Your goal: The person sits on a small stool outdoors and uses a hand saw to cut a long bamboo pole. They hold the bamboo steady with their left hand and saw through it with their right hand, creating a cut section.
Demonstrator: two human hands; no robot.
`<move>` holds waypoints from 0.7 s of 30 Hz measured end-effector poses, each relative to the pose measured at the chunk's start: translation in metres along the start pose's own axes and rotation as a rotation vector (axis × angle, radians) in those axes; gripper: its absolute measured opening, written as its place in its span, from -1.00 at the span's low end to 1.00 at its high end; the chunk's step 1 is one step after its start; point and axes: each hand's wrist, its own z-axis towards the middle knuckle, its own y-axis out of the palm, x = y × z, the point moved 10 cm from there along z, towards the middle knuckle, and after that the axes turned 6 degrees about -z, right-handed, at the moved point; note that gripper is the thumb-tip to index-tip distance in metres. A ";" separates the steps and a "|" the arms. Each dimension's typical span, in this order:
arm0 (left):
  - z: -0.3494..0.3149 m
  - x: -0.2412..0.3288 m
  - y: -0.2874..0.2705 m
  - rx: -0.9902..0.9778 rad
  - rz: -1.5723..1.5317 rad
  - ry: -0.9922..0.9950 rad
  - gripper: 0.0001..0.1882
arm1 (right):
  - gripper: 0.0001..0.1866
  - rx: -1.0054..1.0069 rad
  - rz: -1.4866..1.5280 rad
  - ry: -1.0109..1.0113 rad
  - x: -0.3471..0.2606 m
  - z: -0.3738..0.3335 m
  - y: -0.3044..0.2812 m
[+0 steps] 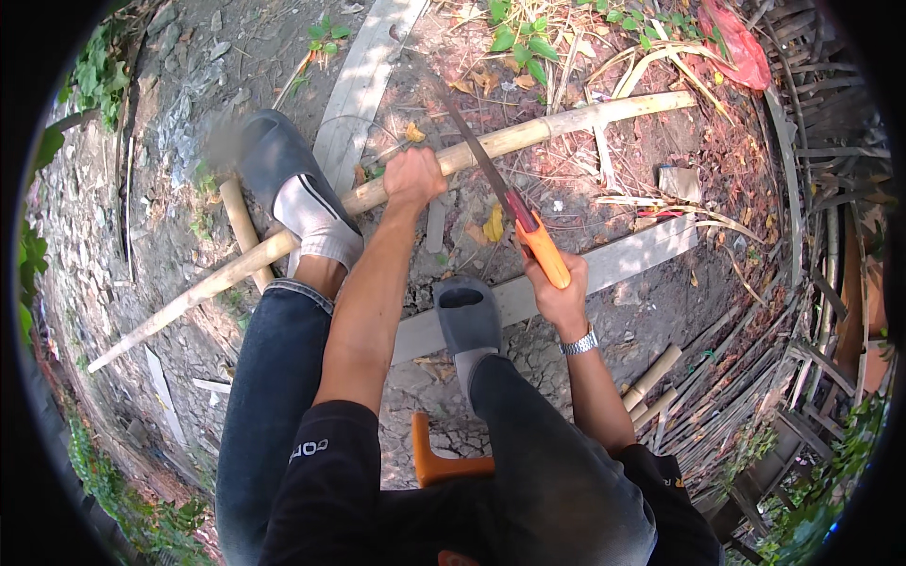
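A long pale bamboo pole lies slantwise across the ground. My left hand is closed around it near its middle. In my right hand is a handsaw with an orange handle and a long narrow blade. The blade lies across the pole, to the right of my left fist; whether its teeth are in a cut is too small to tell. My left foot, in a dark slide sandal, is on or against the pole left of that hand. A short bamboo piece passes beneath the pole there.
Grey flat boards lie at the top and by my right sandal. Cut bamboo lengths and thin sticks are at the right. A red plastic bag lies top right. An orange stool-like frame shows between my legs.
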 end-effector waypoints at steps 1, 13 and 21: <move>0.002 0.001 -0.005 0.023 -0.002 0.002 -0.65 | -0.86 0.008 0.047 0.028 0.011 -0.027 -0.011; 0.001 0.005 -0.001 0.043 -0.009 0.031 -0.69 | -0.85 -0.006 -0.096 -0.079 -0.023 0.027 0.017; -0.002 -0.002 -0.003 0.061 -0.029 0.017 -0.70 | -0.82 0.011 0.048 0.064 0.030 -0.093 -0.026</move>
